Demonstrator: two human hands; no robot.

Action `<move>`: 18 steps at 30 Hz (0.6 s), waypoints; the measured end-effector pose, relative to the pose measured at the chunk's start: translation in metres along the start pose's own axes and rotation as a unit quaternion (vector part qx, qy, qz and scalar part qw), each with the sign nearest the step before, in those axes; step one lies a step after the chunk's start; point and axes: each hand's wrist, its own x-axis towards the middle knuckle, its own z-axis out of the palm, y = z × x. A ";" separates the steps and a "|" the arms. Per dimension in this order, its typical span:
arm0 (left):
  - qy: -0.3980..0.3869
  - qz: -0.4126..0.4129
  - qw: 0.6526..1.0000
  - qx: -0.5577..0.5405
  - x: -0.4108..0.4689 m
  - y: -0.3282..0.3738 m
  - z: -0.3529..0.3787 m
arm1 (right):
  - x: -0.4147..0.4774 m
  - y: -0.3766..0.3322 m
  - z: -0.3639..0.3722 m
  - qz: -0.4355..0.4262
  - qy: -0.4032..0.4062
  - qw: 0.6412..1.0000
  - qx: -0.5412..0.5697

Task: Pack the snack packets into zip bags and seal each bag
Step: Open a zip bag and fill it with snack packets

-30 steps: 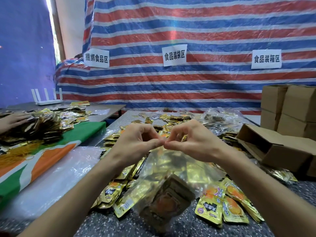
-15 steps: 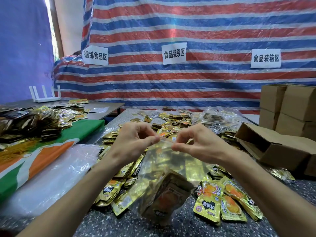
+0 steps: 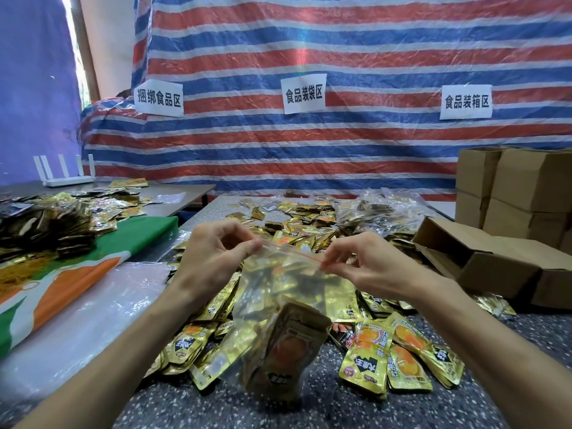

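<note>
A clear zip bag (image 3: 278, 308) stuffed with gold packets hangs above the speckled counter (image 3: 309, 407). The left hand (image 3: 213, 258) and right hand (image 3: 368, 264) each pinch its red-lined top edge. Loose packets (image 3: 399, 357) lie beneath; cardboard boxes (image 3: 507, 261) sit far right.

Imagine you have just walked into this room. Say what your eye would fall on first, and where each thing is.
In the centre, the left hand and right hand pinch the top edge of a clear zip bag stuffed with gold packets. Loose gold snack packets litter the table beneath and beyond it. Behind everything hangs a red, white and blue striped tarpaulin.
</note>
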 end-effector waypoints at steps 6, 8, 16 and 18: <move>0.018 -0.013 1.000 -0.004 0.001 -0.008 -0.001 | -0.005 0.015 0.001 0.013 -0.005 1.000 -0.026; 0.020 -0.012 1.000 0.000 0.001 -0.010 -0.003 | -0.008 0.020 0.001 0.023 -0.005 0.999 -0.032; 0.008 0.008 1.000 0.011 0.002 -0.020 -0.005 | -0.014 0.038 0.006 0.029 0.004 0.998 -0.050; 0.058 -0.017 0.998 0.022 0.005 -0.035 -0.025 | -0.027 0.055 -0.002 0.067 -0.012 0.995 -0.079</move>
